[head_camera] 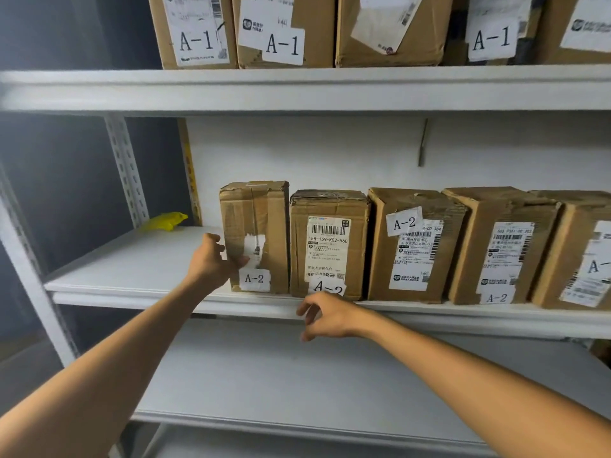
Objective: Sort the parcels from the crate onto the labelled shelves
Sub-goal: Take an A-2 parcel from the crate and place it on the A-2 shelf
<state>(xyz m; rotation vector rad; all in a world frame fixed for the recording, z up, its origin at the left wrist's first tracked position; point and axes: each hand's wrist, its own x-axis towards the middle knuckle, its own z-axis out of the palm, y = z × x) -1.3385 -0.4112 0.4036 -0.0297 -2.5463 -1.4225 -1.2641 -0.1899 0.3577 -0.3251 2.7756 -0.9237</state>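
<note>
While the left hand [211, 259] clasps the front left corner of the end parcel [264, 219], thumb on its front face and fingers round its side, that box stands upright on the middle shelf [125, 269], at the left end of the A-2 row. Its A-2 tag sits just below the thumb.

To finish well, I judge the hand should ease the box away from the palm until it sits snug to the neighbouring parcel [329, 246]. It is just beside it; whether they touch I cannot tell. The base should stay flat so the tall box does not tip.

Below and right of the grip, the right hand [325, 317] hangs before the shelf lip, fingers loosely curled, holding nothing.

Behind and left of the grip lies a yellow object [167, 220] by the perforated post [127, 170], well apart, no hindrance. Above are A-1 boxes [198, 31]. The crate is out of view.
</note>
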